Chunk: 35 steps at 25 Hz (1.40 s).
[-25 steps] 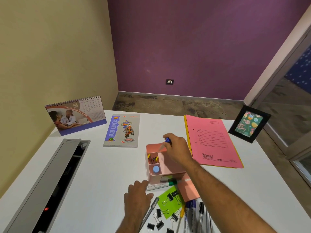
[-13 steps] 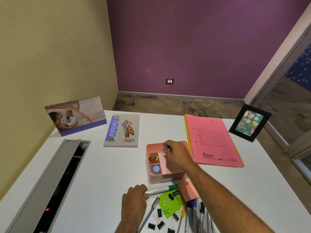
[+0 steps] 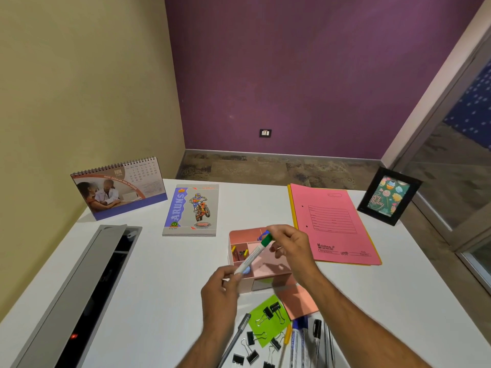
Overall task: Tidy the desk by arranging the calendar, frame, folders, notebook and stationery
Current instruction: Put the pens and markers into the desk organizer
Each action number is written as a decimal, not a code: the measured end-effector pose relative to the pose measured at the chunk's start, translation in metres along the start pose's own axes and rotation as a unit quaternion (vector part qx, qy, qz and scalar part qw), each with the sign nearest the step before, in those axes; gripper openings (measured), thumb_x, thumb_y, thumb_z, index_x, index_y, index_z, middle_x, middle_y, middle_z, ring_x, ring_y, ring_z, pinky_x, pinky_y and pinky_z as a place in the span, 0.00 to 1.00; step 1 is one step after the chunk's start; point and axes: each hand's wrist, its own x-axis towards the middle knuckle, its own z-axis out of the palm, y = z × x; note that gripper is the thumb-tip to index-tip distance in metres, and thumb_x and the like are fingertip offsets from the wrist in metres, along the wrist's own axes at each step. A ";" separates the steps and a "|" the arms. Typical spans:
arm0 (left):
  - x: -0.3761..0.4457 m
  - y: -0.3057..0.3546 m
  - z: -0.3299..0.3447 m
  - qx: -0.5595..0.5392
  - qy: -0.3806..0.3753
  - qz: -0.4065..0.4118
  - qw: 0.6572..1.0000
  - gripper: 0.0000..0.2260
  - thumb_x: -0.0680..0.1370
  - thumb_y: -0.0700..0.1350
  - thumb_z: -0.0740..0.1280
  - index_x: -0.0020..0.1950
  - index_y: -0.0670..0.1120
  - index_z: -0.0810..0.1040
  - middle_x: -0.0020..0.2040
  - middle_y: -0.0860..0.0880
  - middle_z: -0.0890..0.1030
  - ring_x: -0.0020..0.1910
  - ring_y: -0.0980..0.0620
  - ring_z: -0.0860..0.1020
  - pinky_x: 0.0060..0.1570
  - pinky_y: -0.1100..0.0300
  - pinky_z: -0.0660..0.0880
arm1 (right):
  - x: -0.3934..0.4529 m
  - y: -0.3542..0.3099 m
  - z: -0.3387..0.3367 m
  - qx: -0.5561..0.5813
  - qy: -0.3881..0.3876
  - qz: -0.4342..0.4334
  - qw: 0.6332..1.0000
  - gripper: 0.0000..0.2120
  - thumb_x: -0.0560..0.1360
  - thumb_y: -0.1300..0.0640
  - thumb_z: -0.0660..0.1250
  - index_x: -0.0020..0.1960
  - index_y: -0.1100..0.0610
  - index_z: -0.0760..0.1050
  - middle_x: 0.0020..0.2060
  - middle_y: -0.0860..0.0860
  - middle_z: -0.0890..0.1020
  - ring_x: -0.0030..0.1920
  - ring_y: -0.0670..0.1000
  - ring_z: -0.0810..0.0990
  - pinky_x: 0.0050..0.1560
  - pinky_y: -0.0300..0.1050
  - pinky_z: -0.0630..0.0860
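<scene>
A white marker with a green cap (image 3: 254,254) hangs tilted above the pink desk organizer (image 3: 268,281). My left hand (image 3: 220,296) pinches its lower white end. My right hand (image 3: 291,247) pinches the green cap end. A blue-capped pen lies inside the organizer, mostly hidden by the hands. At the back of the white desk (image 3: 164,274) stand the desk calendar (image 3: 119,187), the notebook with a motorbike cover (image 3: 191,209), the pink folder (image 3: 333,225) over a yellow one, and the black picture frame (image 3: 388,196).
Near the front edge lie green (image 3: 268,325) and pink (image 3: 299,301) sticky notes, several black binder clips (image 3: 252,338), a grey pen (image 3: 236,338) and several markers (image 3: 305,341). A grey cable tray with an open lid (image 3: 87,282) runs along the desk's left side.
My left hand picked the green-capped marker up from the desk in front of the organizer. My right hand let go of the blue pen in the organizer and took the marker's cap end.
</scene>
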 end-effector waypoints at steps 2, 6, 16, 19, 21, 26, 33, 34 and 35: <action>0.007 0.009 0.008 -0.006 0.005 0.002 1.000 0.06 0.76 0.39 0.70 0.45 0.50 0.82 0.41 0.53 0.84 0.38 0.52 0.77 0.33 0.72 0.69 | -0.004 -0.007 0.008 0.016 -0.025 -0.011 1.000 0.07 0.72 0.60 0.75 0.50 0.59 0.83 0.41 0.61 0.84 0.33 0.50 0.80 0.32 0.43 0.75; 0.026 0.017 0.012 0.048 -0.031 0.035 0.998 0.05 0.75 0.43 0.72 0.47 0.54 0.82 0.43 0.57 0.84 0.41 0.57 0.79 0.42 0.63 0.77 | -0.001 -0.019 0.020 0.024 -0.003 -0.034 0.999 0.07 0.71 0.63 0.75 0.50 0.58 0.82 0.36 0.55 0.84 0.36 0.51 0.82 0.35 0.44 0.78; 0.064 0.080 0.022 0.139 -0.058 0.318 0.936 0.12 0.73 0.52 0.73 0.54 0.49 0.84 0.48 0.55 0.83 0.42 0.59 0.79 0.42 0.68 0.76 | 0.000 -0.018 0.022 -0.268 0.021 -0.184 0.946 0.09 0.71 0.62 0.73 0.51 0.55 0.84 0.40 0.47 0.86 0.39 0.43 0.82 0.40 0.30 0.75; 0.074 0.081 0.028 0.138 -0.030 0.332 0.933 0.07 0.74 0.46 0.74 0.50 0.46 0.85 0.45 0.51 0.84 0.40 0.60 0.79 0.43 0.67 0.77 | -0.001 -0.022 0.020 -0.254 0.017 -0.176 0.951 0.13 0.70 0.58 0.74 0.54 0.53 0.82 0.44 0.44 0.85 0.42 0.43 0.82 0.43 0.35 0.78; 0.084 0.077 0.027 0.137 -0.013 0.310 0.941 0.08 0.73 0.46 0.75 0.50 0.45 0.85 0.45 0.51 0.84 0.40 0.58 0.81 0.43 0.65 0.79 | -0.005 -0.020 0.010 -0.239 0.038 -0.145 0.959 0.16 0.69 0.53 0.77 0.55 0.50 0.81 0.46 0.42 0.85 0.45 0.42 0.82 0.46 0.36 0.79; 0.104 0.062 0.024 0.219 0.008 0.210 0.953 0.12 0.74 0.47 0.74 0.55 0.45 0.84 0.49 0.48 0.84 0.44 0.55 0.79 0.48 0.63 0.75 | -0.038 0.018 -0.033 -0.277 0.093 -0.020 0.956 0.09 0.70 0.57 0.76 0.36 0.49 0.78 0.30 0.43 0.79 0.34 0.42 0.77 0.37 0.37 0.73; 0.102 0.036 0.024 0.274 -0.026 0.074 0.959 0.12 0.78 0.46 0.69 0.60 0.48 0.82 0.55 0.48 0.84 0.51 0.50 0.81 0.52 0.56 0.78 | -0.094 0.101 -0.063 -0.488 0.008 0.192 0.851 0.10 0.62 0.47 0.69 0.30 0.52 0.73 0.30 0.46 0.80 0.34 0.47 0.79 0.37 0.43 0.78; 0.102 0.033 0.024 0.287 -0.032 0.066 0.955 0.11 0.78 0.46 0.68 0.60 0.48 0.82 0.55 0.48 0.84 0.51 0.50 0.81 0.52 0.56 0.78 | -0.095 0.105 -0.063 -0.500 0.002 0.202 0.842 0.10 0.63 0.47 0.69 0.31 0.52 0.72 0.31 0.47 0.79 0.35 0.49 0.79 0.36 0.43 0.77; 0.101 0.030 0.024 0.302 -0.039 0.064 0.950 0.11 0.79 0.45 0.67 0.60 0.49 0.82 0.55 0.48 0.85 0.50 0.49 0.81 0.51 0.56 0.78 | -0.095 0.107 -0.063 -0.510 -0.003 0.212 0.834 0.11 0.64 0.46 0.69 0.32 0.52 0.71 0.32 0.48 0.79 0.36 0.50 0.79 0.36 0.42 0.76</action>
